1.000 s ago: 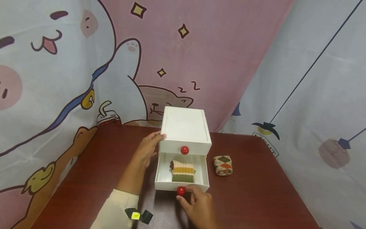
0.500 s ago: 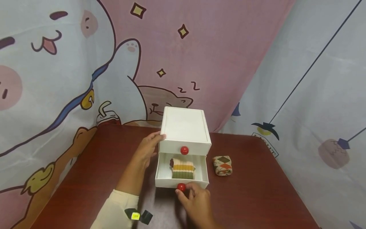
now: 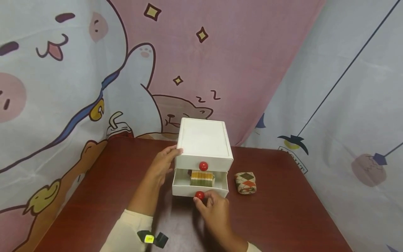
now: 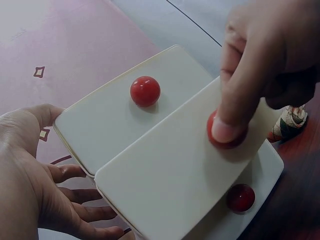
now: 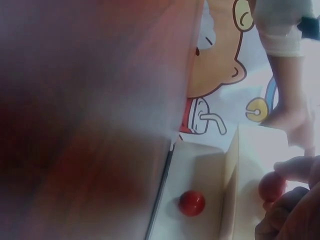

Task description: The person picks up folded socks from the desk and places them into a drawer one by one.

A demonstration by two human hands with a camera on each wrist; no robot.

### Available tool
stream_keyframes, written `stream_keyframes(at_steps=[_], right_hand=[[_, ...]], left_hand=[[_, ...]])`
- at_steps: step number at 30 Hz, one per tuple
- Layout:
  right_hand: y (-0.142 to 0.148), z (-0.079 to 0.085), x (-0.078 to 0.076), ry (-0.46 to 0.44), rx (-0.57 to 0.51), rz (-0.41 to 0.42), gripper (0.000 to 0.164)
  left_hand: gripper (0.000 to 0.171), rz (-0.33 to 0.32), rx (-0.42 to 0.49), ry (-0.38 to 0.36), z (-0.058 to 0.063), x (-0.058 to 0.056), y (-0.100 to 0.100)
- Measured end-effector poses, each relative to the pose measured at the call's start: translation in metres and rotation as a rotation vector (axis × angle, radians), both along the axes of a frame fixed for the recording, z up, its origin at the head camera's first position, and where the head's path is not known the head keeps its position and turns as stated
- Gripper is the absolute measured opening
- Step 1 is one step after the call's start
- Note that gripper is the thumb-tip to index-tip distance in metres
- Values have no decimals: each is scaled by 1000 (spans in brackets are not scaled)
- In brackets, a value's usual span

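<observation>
A white drawer cabinet (image 3: 204, 136) stands on the table, its middle drawer (image 3: 185, 190) pulled partly out. Inside that drawer lies a rolled striped sock (image 3: 201, 178) in green, yellow and cream, its back part hidden under the top drawer. My right hand (image 3: 217, 211) pinches the drawer's round red knob (image 3: 199, 195) between thumb and fingers. Against the cabinet's left side rests my left hand (image 3: 162, 162), thumb at the upper front corner and the other fingers extended along the side in the left wrist view.
To the cabinet's right lies a rolled argyle sock (image 3: 245, 182) on the dark red table (image 3: 277, 210). A lower drawer's red knob (image 4: 241, 198) shows under the pulled-out one. A printed cloth (image 3: 245, 52) hangs behind the table.
My right hand has pushed the middle drawer part of the way in, carrying the striped sock farther under the top drawer. The left hand has stayed in place.
</observation>
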State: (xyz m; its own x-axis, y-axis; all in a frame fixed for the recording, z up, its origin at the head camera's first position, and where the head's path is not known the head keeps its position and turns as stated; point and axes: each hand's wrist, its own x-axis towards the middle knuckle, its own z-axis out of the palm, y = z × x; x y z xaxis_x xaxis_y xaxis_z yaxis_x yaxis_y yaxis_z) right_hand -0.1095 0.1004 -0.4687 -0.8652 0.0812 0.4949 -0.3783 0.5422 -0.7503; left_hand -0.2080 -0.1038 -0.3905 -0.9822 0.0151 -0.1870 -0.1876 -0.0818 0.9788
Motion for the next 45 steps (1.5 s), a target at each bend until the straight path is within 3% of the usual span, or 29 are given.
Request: stream_keyframes(at_steps=[8, 21, 45], right_hand=[[-1, -2, -21, -85, -49, -20, 22], [-6, -4, -46, -64, -26, -86, 22], [-6, -2, -58, -146, -112, -56, 22]], left_hand=[[61, -2, 1, 11, 0, 2, 0], [61, 0, 8, 11, -1, 1, 0], [61, 5, -9, 2, 1, -2, -2]])
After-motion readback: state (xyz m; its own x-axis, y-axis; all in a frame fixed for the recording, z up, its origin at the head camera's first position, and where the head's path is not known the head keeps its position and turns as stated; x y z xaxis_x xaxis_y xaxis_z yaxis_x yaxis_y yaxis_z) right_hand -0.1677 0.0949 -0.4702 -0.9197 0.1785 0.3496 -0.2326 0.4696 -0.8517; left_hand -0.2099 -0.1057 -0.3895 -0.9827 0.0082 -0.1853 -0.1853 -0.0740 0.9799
